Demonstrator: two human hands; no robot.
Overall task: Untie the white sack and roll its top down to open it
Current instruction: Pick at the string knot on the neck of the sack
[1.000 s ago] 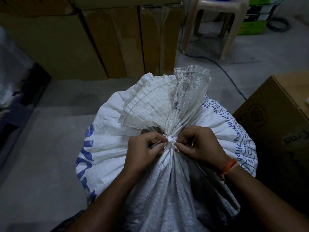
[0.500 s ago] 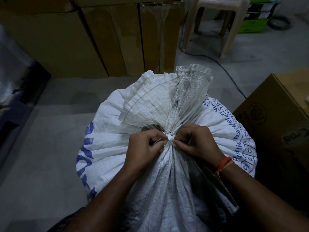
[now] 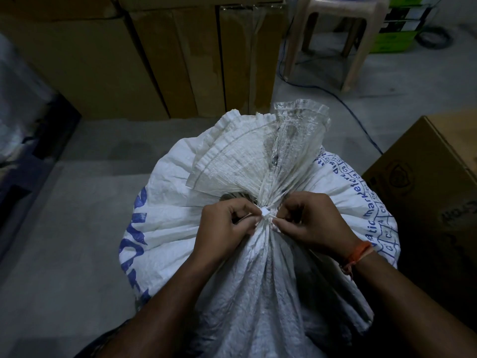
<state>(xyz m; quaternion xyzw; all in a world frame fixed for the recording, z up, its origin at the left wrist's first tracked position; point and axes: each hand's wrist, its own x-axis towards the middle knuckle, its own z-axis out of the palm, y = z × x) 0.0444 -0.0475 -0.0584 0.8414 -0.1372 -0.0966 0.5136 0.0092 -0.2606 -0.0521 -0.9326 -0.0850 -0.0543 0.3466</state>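
The white sack stands on a grey concrete floor in a dim storeroom, its gathered neck cinched by a white tie. The left hand and the right hand both pinch that tie from either side. Tall cardboard boxes line the back, a plastic stool stands beyond, and another box sits just right of the sack.

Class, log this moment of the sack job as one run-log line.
stage: untying | left hand: pinching tie | right hand: pinching tie | white sack: neck cinched, top not rolled
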